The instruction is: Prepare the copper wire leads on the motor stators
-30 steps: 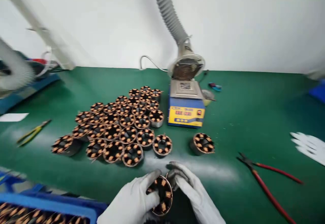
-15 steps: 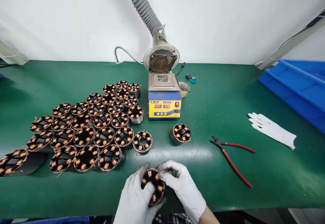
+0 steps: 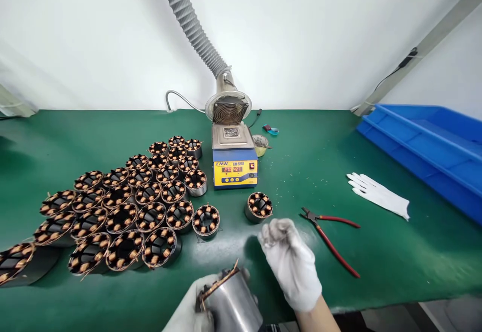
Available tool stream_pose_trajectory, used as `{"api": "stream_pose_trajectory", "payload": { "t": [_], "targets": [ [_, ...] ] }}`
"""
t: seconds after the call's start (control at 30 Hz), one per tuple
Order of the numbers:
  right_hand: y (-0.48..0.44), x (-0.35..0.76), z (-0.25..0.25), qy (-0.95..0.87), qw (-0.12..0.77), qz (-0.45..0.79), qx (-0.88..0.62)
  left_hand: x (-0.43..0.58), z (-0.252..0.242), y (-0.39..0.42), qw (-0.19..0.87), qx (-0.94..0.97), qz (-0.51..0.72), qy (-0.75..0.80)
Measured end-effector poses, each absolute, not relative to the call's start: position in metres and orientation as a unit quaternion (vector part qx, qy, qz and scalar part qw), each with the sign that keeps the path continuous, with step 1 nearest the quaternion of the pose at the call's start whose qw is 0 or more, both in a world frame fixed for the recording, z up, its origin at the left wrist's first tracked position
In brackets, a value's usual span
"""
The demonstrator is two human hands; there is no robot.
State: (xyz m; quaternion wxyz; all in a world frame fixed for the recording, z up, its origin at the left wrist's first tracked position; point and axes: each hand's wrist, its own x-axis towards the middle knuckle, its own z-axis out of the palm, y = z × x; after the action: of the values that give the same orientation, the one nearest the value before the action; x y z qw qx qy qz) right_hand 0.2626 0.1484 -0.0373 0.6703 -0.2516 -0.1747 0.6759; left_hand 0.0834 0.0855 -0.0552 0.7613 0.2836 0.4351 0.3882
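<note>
My left hand [image 3: 196, 302], in a white glove, holds a metal stator [image 3: 235, 304] tilted on its side near the table's front edge. A copper wire end sticks up from its rim. My right hand [image 3: 289, 264], gloved too, is raised to the right of it with the fingers curled in; whether anything is between them I cannot make out. Just beyond that hand a single stator [image 3: 259, 207] stands upright. Another stator [image 3: 206, 220] stands at the right end of a group of several stators with copper windings. Red-handled cutters [image 3: 331, 241] lie open on the right.
A blue and yellow solder pot [image 3: 235, 169] with a fume hose [image 3: 192, 20] stands at the back middle of the green table [image 3: 309, 151]. A white glove [image 3: 378, 195] lies on the right, near blue trays [image 3: 425, 141]. A small dish [image 3: 260, 143] sits beside the pot.
The held stator has turned from face-up onto its side, its metal wall now showing. My right hand has moved off it, up and to the right. The whole view has shifted a little.
</note>
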Motion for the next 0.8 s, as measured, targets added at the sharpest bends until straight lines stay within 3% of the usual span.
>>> {"api": "stream_pose_trajectory", "payload": {
  "t": [0.1,0.2,0.33,0.4,0.5,0.7,0.8],
  "targets": [
    [0.132,0.254,-0.052,-0.244,0.551,0.747,-0.280,0.088,-0.039,0.113,0.763,0.320,0.356,0.434],
    [0.116,0.238,-0.062,-0.254,0.455,0.825,-0.220,0.093,-0.037,0.126,0.640,0.488,0.318,0.501],
    [0.108,0.230,-0.062,-0.164,0.452,0.839,-0.254,0.098,-0.061,0.109,0.371,0.650,0.381,0.543],
    [0.106,0.230,-0.059,-0.128,0.466,0.832,-0.271,0.099,-0.070,0.098,0.297,0.701,0.397,0.513],
    [0.106,0.228,-0.057,-0.121,0.469,0.834,-0.265,0.100,-0.062,0.099,0.326,0.644,0.465,0.513],
    [0.102,0.225,-0.071,-0.089,0.442,0.871,-0.193,0.098,-0.039,0.130,0.490,0.315,0.520,0.625],
    [0.100,0.229,-0.076,-0.050,0.444,0.870,-0.210,0.090,-0.042,0.127,0.536,0.319,0.510,0.593]
  ]
}}
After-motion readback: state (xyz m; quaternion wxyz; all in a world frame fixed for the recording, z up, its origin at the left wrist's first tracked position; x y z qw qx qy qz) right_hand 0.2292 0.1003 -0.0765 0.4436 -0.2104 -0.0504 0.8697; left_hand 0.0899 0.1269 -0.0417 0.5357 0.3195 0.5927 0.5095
